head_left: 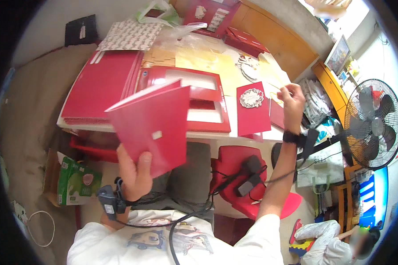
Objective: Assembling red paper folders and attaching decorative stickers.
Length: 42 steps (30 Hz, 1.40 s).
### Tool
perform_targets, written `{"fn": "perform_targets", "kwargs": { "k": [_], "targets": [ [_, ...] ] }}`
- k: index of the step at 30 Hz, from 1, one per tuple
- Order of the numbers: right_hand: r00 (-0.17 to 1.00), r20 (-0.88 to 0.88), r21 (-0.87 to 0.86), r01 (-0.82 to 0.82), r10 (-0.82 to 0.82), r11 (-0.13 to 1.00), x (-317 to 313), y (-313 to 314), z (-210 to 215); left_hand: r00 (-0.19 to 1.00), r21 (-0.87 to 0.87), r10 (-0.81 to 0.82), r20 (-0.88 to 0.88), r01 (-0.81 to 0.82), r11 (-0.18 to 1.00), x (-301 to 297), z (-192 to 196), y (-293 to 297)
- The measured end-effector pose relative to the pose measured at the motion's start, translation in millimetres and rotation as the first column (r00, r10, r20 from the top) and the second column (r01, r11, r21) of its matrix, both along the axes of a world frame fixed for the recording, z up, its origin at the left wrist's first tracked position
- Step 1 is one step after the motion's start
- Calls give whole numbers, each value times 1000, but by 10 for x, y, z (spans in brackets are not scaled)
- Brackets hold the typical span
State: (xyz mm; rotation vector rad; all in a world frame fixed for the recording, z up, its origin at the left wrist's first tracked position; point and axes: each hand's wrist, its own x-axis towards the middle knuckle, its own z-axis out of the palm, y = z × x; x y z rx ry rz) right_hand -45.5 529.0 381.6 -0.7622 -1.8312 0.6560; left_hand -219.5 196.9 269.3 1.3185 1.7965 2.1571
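My left hand point(137, 172) grips a red folded card point(157, 128) by its lower edge, thumb on the front. The card stands partly open above the table's front edge, and a small pale square point(157, 134) sits on its face. My right hand point(292, 98) is raised over the table's right side with its fingers pinched together. Whatever they may hold is too small to make out. Close to that hand lies a red card point(254, 115) with an ornate white label point(252, 98). Part of another red piece point(276, 114) shows beside it.
Red sheets point(99, 86) are stacked at the table's left, near an open red box frame point(223, 110). Several cut-out labels point(247, 68) and a red box point(245, 40) lie farther back. A red stool point(239, 168) carries black cables. A fan point(376, 123) and a seated person point(327, 243) are at right.
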Motion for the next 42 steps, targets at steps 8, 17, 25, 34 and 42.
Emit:
{"fn": "perform_targets", "kwargs": {
  "k": [8,17,25,34,42],
  "targets": [
    [969,220,-120,-86,110,989,-365,1664,-343,949,61,299,96,-305,950,-271,-32,216],
    [930,345,-130,-81,122,988,-842,2585,-446,863,115,503,42,-504,856,-463,67,335],
    [956,199,-336,-138,213,932,-886,2487,-482,865,77,502,15,-502,861,-492,66,427],
    [930,178,-295,-260,321,919,-728,2196,-294,924,83,368,104,-377,923,-451,17,479],
    [605,698,-167,-381,382,909,-582,1827,-264,911,91,374,175,-393,915,-434,54,493]
  ]
}}
